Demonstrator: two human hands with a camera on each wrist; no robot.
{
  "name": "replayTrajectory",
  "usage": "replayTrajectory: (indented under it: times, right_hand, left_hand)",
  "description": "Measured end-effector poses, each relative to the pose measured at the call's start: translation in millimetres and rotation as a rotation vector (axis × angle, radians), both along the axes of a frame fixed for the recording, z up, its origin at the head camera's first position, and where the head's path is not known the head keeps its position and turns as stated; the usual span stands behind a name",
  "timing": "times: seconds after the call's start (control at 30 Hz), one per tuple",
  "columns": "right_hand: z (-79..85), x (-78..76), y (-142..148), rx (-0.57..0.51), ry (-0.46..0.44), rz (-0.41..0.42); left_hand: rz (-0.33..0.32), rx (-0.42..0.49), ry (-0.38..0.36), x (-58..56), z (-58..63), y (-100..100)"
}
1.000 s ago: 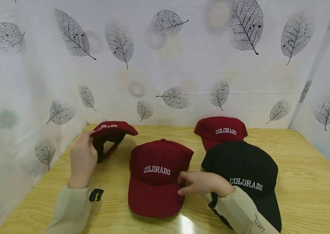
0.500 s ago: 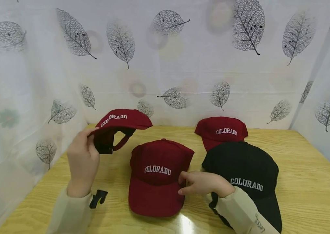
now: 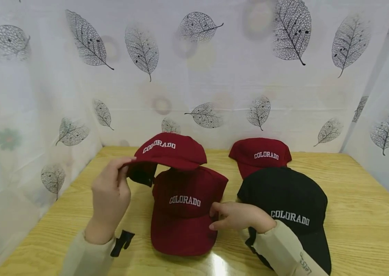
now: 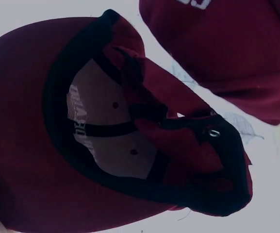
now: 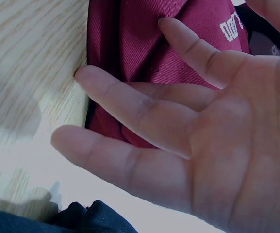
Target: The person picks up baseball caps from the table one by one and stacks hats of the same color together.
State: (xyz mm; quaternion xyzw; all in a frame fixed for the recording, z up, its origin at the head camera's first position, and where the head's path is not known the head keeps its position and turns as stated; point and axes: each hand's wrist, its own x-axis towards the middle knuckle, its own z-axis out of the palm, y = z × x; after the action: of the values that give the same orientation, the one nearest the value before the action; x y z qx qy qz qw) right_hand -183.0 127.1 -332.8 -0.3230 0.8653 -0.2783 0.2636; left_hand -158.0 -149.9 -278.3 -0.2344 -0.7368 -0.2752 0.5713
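My left hand (image 3: 111, 197) pinches the brim edge of a dark red baseball cap (image 3: 177, 151) lettered COLORADO. This cap is tilted in the air, and its crown overlaps the top of a second red cap (image 3: 184, 234) lying front-facing on the table. In the left wrist view the underside of the held cap's brim (image 4: 28, 121) shows, along with its black sweatband and back strap. Beside the second cap's right edge is my right hand (image 3: 244, 215), its fingertips at the cloth. The right wrist view shows that hand's fingers (image 5: 135, 104) extended and slightly spread along the cap's side.
A black COLORADO cap (image 3: 284, 191) lies on the right, partly under my right forearm. Behind it another red cap (image 3: 260, 147) sits near the back edge of the wooden table (image 3: 363, 214). A white curtain (image 3: 194, 76) with leaf prints encloses the back and sides.
The left hand has lifted its red cap off the left back of the table and carried it rightward, over the top of the middle cap. My right hand has stayed put.
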Motion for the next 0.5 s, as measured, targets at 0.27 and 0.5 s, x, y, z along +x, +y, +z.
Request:
replayTrajectory:
  times: [0.27,0.5]
  right_hand:
    - [-0.2,0.0,0,0.007,0.004,-0.003]
    - [1.8,1.5,-1,0.020,0.004,-0.008]
  left_hand:
    - [-0.081,-0.092,0.049,2.6,-4.2,12]
    - [-0.167,-0.156,0.050,4.8,-5.8,21]
